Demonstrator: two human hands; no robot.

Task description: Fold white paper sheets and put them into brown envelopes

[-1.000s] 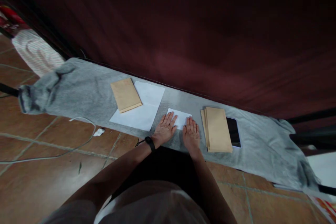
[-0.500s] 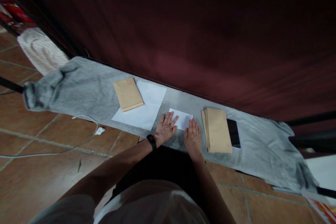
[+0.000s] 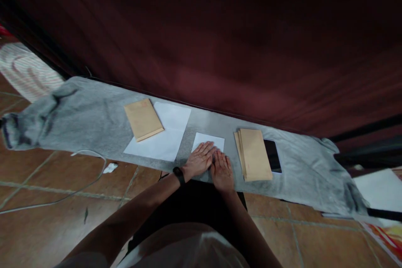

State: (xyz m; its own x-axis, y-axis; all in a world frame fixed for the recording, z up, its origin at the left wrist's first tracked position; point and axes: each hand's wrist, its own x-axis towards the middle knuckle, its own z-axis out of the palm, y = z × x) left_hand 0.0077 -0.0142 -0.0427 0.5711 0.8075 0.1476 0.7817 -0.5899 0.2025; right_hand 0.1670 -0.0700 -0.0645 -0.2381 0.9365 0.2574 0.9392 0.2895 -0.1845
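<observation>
A small piece of white paper [image 3: 209, 138], apparently folded, lies on the grey cloth in front of me. My left hand [image 3: 200, 160] rests flat across its near left part, fingers stretched out to the right. Beside it, my right hand [image 3: 222, 171] lies flat at the paper's near right edge, fingers pointing away from me. The fingertips of both hands nearly meet and cover the paper's near edge. Left of them is a larger white sheet [image 3: 169, 134], with a brown envelope [image 3: 143, 119] lying partly on it. To the right sits a stack of brown envelopes [image 3: 255, 155].
A dark-screened phone [image 3: 272, 155] lies partly under the envelope stack. The grey cloth [image 3: 91, 113] covers a long narrow surface, with a dark red curtain [image 3: 201, 58] behind it. A cable [image 3: 91, 184] and a white scrap [image 3: 110, 168] are on the tiled floor.
My left hand has slid right across the paper, and its fingers have turned rightward. My right hand has come closer to it. The view has shifted slightly.
</observation>
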